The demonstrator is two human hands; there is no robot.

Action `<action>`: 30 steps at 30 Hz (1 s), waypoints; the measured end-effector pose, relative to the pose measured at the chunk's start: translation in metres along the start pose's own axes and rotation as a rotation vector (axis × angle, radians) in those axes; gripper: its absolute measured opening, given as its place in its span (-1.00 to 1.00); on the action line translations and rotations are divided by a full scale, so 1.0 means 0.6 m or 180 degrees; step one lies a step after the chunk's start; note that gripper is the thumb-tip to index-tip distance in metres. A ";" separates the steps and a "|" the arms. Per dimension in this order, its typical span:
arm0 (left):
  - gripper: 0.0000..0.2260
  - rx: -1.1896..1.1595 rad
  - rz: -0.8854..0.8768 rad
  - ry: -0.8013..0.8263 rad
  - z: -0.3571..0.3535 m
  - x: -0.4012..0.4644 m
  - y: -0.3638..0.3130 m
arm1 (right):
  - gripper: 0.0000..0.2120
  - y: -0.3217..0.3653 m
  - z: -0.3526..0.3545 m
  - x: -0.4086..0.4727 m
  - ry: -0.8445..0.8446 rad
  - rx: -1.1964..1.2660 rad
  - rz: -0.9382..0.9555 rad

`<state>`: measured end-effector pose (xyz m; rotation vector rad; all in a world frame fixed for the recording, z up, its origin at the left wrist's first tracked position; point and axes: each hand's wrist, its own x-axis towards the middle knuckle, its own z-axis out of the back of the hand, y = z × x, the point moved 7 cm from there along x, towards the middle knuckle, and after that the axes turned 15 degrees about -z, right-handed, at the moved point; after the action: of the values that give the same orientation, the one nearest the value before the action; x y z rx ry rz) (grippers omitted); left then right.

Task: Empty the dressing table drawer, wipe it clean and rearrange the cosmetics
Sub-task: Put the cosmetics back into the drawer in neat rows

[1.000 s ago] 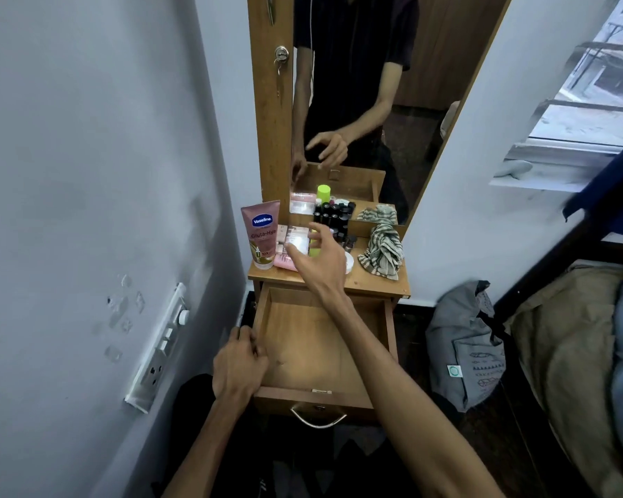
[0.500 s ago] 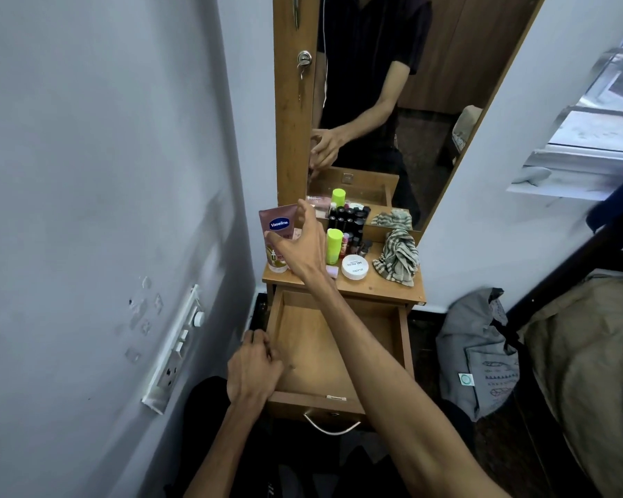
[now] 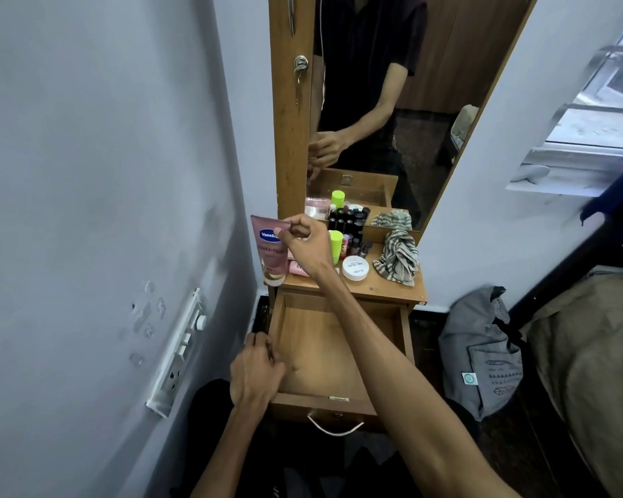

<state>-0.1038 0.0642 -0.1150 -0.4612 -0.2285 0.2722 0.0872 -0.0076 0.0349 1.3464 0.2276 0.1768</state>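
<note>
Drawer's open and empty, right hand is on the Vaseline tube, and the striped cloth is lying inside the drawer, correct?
Not quite. The head view shows the striped cloth on the tabletop beside the mirror, not inside the drawer. The rest holds: right hand on the Vaseline tube.

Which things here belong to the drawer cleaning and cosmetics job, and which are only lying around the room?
Part of the job:
- open drawer, empty
- pink lotion tube, pinched by the right hand
- green bottle
- white jar
- small dark bottles
- striped cloth
- left hand on the drawer's edge

Just lying about:
- grey bag
- wall socket panel
</note>
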 end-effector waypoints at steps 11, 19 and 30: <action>-0.89 0.0033 0.0024 -0.0099 0.003 0.001 0.000 | -0.93 -0.154 0.174 -0.074 -0.0391 0.0004 -0.0768; -0.86 0.0041 -0.0036 -0.0029 -0.002 -0.001 -0.001 | -0.88 -0.290 0.181 -0.139 -0.0762 0.0072 -0.1635; -0.87 0.0032 0.0010 -0.0065 -0.001 0.001 0.004 | -0.86 -0.288 0.214 -0.134 -0.0799 -0.0845 -0.1759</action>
<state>-0.1033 0.0662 -0.1166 -0.4492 -0.2463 0.2812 0.0426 -0.1867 -0.1027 0.9881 0.3419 -0.4116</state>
